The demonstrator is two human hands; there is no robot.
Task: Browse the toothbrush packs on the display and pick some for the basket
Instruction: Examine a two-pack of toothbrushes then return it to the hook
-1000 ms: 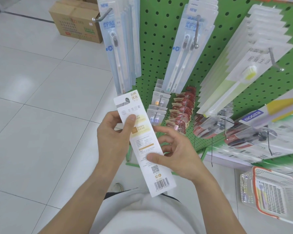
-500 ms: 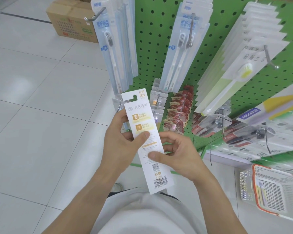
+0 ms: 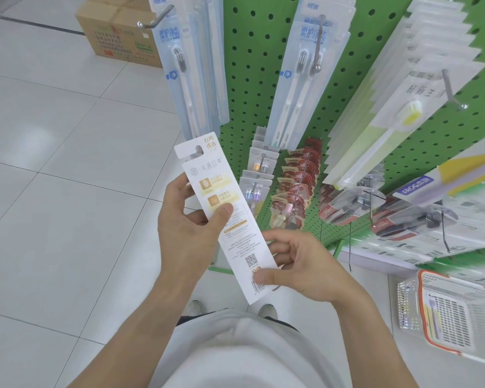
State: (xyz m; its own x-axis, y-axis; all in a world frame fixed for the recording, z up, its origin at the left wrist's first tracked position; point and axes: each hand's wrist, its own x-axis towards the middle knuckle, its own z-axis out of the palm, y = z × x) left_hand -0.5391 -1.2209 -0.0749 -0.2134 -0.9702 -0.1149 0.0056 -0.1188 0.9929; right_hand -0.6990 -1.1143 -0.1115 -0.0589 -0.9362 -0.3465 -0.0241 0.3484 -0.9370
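Pack in hand: a white toothbrush pack is held in front of the green pegboard display, printed back toward the camera – likely so its text can be read before choosing.
Left hand: the left hand grasps the upper half, thumb pressed over the gold labels, fingers curled behind the card's edge.
Right hand: the right hand pinches the lower end, thumb on the card near the barcode, the other fingers curled behind it; two hands hold the long card steady and tilted.
Step, as I judge it: browsing – the pack is being inspected and is not yet in the basket.
Basket: a white wire basket with an orange rim stands on the floor at lower right, well apart from the pack; something long lies inside, too unclear to name.
Display: blue-white packs and more hang from hooks; a row with a yellow-green brush hangs to the right; red packs hang lower.
Room: pale tiled floor, with a cardboard box standing on it beyond the display.
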